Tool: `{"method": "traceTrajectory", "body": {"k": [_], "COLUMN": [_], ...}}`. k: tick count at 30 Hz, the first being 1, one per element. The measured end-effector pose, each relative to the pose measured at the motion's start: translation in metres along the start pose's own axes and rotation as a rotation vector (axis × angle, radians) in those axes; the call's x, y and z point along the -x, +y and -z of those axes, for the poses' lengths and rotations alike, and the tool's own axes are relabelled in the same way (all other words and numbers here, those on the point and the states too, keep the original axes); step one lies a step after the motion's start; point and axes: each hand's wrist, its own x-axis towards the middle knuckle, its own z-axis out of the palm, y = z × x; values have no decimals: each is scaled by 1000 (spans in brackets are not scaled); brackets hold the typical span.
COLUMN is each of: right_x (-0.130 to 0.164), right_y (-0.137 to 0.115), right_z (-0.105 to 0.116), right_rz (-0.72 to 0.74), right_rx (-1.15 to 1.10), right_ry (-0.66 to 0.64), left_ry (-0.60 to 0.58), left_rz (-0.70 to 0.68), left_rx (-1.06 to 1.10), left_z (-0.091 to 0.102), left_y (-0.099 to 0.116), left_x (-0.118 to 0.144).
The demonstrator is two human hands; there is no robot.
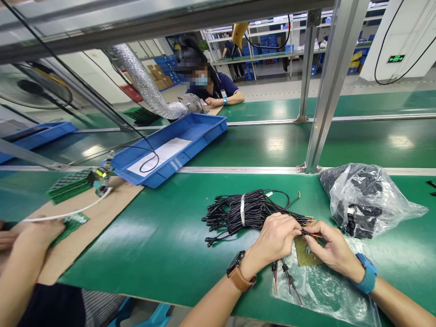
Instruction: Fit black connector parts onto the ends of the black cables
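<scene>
Head view: both hands, left (275, 236) and right (332, 250), pinch one board (306, 254) and its wires (311, 233), near the tabletop (163, 236) front edge. One cable bundle (245, 211) lies just beyond; one bag (364, 200) beyond the right hand; open green left.

Your left hand (274, 238) hides the wire ends; at seven o'clock a co-worker's arm (17, 272) runs off frame.

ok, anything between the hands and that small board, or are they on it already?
Nothing visible in the way. The left hand and right hand both touch the small board, fingers meeting at its top edge where the coloured wires lie. The black cable bundle sits behind, clear of the board.
</scene>
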Motion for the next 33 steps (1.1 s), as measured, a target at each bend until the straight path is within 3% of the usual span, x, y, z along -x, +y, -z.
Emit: {"method": "traceTrajectory", "body": {"k": [6, 13, 25, 29, 33], "right_x": [-7, -6, -6, -7, -9], "right_y": [-8, -7, -5, -6, -7], "right_z": [-1, 5, -1, 16, 59], "right_rz": [62, 50, 53, 96, 132], "right_rx": [2, 8, 22, 92, 319], "right_ry": [-15, -26, -45, -48, 146], "left_ry": [34, -50, 12, 20, -6], "left_rz": [24, -27, 11, 31, 20], "left_rx": [39, -13, 7, 30, 26], "left_z": [-10, 6, -4, 0, 10], "left_y": [-2, -1, -3, -2, -1], "left_x": [4, -2, 1, -1, -2]}}
